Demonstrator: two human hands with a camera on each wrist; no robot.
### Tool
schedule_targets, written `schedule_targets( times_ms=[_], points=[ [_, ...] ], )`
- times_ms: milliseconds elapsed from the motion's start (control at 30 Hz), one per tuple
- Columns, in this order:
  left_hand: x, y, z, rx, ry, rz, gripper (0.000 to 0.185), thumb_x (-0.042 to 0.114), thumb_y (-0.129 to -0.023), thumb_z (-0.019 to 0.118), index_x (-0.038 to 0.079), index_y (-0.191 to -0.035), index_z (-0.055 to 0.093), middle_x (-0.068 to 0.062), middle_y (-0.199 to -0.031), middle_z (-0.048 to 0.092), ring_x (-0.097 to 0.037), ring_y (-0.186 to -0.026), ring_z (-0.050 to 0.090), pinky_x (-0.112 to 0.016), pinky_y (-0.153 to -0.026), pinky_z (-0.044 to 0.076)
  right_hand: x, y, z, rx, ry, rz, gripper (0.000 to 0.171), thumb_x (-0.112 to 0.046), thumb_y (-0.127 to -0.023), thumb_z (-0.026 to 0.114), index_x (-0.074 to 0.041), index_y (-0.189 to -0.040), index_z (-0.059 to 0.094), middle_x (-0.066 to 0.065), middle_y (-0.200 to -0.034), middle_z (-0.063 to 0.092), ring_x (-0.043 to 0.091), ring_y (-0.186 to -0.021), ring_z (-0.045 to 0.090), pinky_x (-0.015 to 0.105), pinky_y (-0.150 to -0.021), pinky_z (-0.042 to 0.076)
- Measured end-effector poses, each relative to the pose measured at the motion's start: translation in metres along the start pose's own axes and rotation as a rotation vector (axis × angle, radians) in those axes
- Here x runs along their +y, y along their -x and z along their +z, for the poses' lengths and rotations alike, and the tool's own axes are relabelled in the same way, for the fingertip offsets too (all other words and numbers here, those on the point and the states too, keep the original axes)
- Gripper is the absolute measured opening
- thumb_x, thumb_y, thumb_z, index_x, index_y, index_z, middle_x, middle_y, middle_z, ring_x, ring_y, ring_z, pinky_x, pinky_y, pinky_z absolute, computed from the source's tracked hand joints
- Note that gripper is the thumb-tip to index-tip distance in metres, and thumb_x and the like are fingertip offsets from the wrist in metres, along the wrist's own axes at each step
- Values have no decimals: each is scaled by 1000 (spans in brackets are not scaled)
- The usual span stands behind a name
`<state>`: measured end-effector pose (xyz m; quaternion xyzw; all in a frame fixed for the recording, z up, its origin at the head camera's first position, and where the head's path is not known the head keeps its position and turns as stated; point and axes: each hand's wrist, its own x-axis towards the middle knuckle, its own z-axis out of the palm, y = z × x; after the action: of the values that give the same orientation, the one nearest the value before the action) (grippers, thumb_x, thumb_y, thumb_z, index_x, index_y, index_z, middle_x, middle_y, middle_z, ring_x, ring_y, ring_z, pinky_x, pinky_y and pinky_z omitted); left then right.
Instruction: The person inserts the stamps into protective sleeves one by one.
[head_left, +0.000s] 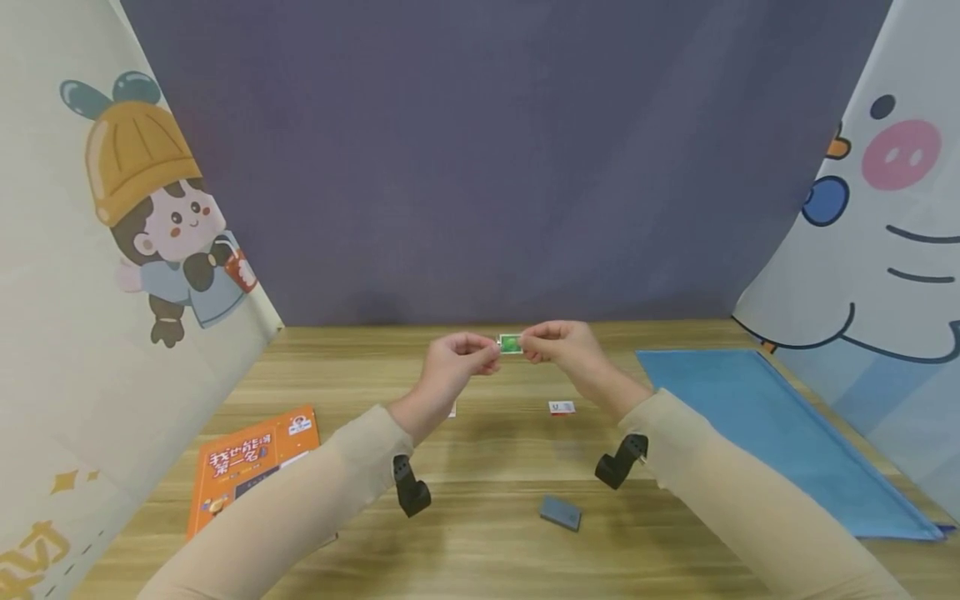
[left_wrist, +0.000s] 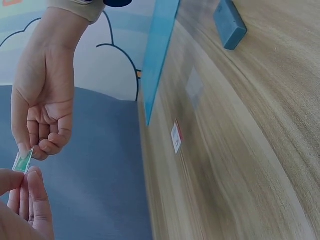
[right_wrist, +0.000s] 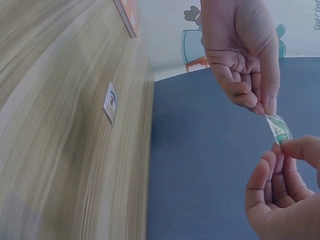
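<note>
A small green card (head_left: 511, 343) with a white border is held up above the far part of the table, stretched between both hands. My left hand (head_left: 459, 360) pinches its left end between thumb and fingers. The opposite end is pinched by my right hand (head_left: 567, 350). The left wrist view shows the green card (left_wrist: 22, 162) seen edge-on between the fingertips; in the right wrist view its face (right_wrist: 279, 129) looks slightly bent and glossy. Below the right hand lies a small white and red card (head_left: 561, 407). Another small card (right_wrist: 110, 103) lies below the left hand, mostly hidden in the head view.
An orange book (head_left: 255, 458) lies at the left, partly covered by the left sleeve. A grey-blue block (head_left: 560, 512) sits near the front of the wooden table (head_left: 480, 467). At the right is a flat blue mat (head_left: 772, 433). A dark curtain (head_left: 480, 167) hangs behind the table.
</note>
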<state>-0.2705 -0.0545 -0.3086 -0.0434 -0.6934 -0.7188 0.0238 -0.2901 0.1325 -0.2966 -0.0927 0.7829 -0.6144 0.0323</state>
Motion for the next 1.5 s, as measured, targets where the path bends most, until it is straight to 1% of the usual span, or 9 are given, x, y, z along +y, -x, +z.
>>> schedule_targets(
  times_ms=[233,467,567,700,867,967,1200,1400,1500],
  points=[
    [0,2,2,14,-6,21,14,5,-87,71,-6,-95,67,-4,-76,67,-10,-64,66,-27,-69,60,-3,2,3,27,1,-17,23,-16,-91,68,2,-105,67,0,-85,68,13,-79,62,30,-85,53],
    [-1,1,3,14,27,3,14,5,-87,71,-5,-95,68,-5,-76,68,-11,-64,66,-27,-70,60,-3,2,3,30,-34,-17,24,-15,-92,67,3,-107,66,-2,-82,67,14,-78,62,39,-92,52],
    [-1,1,2,10,50,-6,14,5,-87,71,-6,-96,68,-7,-79,70,-11,-63,66,-29,-71,61,-2,2,3,29,-31,-6,23,-16,-91,67,2,-106,67,-2,-84,68,14,-79,62,34,-89,52],
    [-2,2,2,9,67,-8,15,3,-87,71,-7,-97,68,-11,-83,71,-10,-63,66,-27,-70,60,-2,1,3,22,-32,-3,23,-15,-91,68,2,-106,66,-2,-85,68,14,-80,62,31,-87,52],
    [-2,1,2,6,71,3,16,2,-87,71,-8,-98,68,-15,-88,71,-10,-63,66,-25,-67,60,-3,2,2,7,-21,-12,23,-16,-91,68,2,-105,66,-1,-84,67,14,-81,61,35,-89,52],
    [-1,1,2,4,64,3,15,2,-86,71,-8,-98,68,-16,-89,71,-10,-63,66,-24,-67,59,-4,2,1,0,3,-6,21,-17,-91,68,0,-103,67,-1,-84,67,15,-81,62,35,-87,53],
    [0,3,0,-6,35,11,16,1,-86,71,-9,-98,68,-6,-80,70,-9,-62,65,-24,-67,59,-4,1,-3,-39,63,-19,21,-16,-91,69,1,-103,68,0,-83,68,15,-79,61,29,-77,55],
    [-2,2,-1,-5,5,17,15,2,-86,71,-8,-97,69,-6,-79,70,-10,-63,66,-29,-72,60,-5,-2,-5,-77,104,-28,24,-16,-90,69,2,-105,68,1,-85,69,16,-78,62,27,-75,56],
    [-3,1,-1,-5,0,22,15,3,-86,71,-8,-97,69,-6,-79,70,-10,-63,66,-30,-72,60,-5,-2,-5,-96,107,-26,25,-16,-92,67,3,-108,67,6,-89,69,16,-78,62,27,-76,56]
  ],
)
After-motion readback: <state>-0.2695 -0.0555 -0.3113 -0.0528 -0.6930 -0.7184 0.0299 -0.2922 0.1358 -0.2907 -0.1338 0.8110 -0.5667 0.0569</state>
